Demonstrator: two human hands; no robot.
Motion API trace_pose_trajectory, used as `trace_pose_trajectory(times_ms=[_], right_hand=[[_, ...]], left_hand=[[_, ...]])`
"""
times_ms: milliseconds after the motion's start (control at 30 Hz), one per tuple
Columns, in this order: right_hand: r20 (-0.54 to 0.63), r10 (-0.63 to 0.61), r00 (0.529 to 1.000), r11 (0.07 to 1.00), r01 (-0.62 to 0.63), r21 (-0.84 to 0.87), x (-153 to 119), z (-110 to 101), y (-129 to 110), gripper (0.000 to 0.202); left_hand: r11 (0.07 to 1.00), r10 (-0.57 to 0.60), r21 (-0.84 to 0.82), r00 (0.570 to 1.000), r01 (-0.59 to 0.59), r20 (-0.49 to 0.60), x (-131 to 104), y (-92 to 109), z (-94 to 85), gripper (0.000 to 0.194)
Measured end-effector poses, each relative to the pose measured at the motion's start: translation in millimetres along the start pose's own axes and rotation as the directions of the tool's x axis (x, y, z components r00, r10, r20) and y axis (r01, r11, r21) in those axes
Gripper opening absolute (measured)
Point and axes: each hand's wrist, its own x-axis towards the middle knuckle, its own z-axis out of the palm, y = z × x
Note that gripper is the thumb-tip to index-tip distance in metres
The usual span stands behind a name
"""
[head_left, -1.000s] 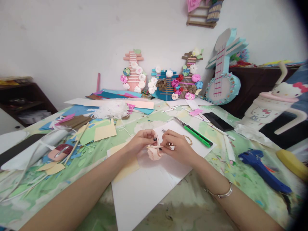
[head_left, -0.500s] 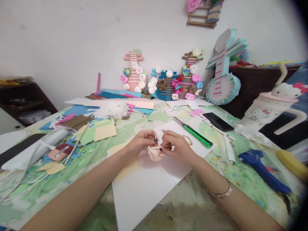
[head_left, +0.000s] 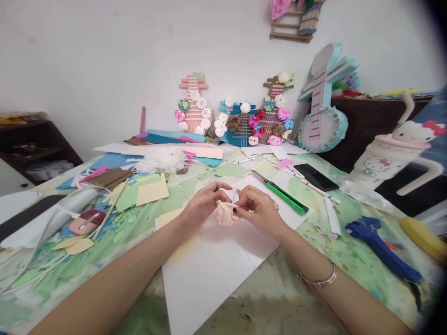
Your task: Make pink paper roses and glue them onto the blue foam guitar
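A small pale pink paper flower (head_left: pixel 225 217) is held up between my two hands, above a white sheet (head_left: pixel 213 274). My left hand (head_left: pixel 204 202) curls against its left side, fingers bent and partly hidden behind the petals. From the right, my right hand (head_left: pixel 258 209) pinches a thin pale strip (head_left: pixel 228 204) at the flower's upper edge between thumb and fingers. Behind the right hand peeks a gold loop (head_left: pixel 275 204), apparently a scissors handle; most of it is hidden. A green utility knife (head_left: pixel 286 196) lies on the sheet's far right corner.
At right are a blue glue gun (head_left: pixel 382 246), a black phone (head_left: pixel 316 177) and a white tumbler (head_left: pixel 380 158). Paper scraps (head_left: pixel 150 190), white string (head_left: pixel 160 160) and a pink-and-red device with a cable (head_left: pixel 85 221) occupy the left. Flower-decorated paper instruments (head_left: pixel 244 123) stand against the wall.
My left fingers have loosened from their pinch and its index finger has lifted and stretched out. My right hand has turned slightly, its thumb now showing on the flower's edge.
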Motion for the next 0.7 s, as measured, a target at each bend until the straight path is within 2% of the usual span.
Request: trace_pose_trajectory(times_ms=[133, 333, 700], right_hand=[[-0.003, 0.020, 1.000, 0.998, -0.020, 0.054, 0.0, 1.2, 0.5, 0.013], [0.001, 0.030, 1.000, 0.994, -0.030, 0.102, -0.5, 2.1, 1.7, 0.014], [-0.029, 0.016, 0.999, 0.992, -0.012, 0.127, -1.0, 3.5, 3.6, 0.013]], left_hand=[[1.000, -0.003, -0.019, 1.000, 0.004, 0.031, 0.0, -2.8, -2.0, 0.032], [1.000, -0.002, 0.009, 1.000, 0.002, 0.016, 0.7, -3.2, -2.3, 0.030], [1.000, -0.010, 0.029, 1.000, 0.010, 0.029, 1.3, -2.5, -1.8, 0.033]])
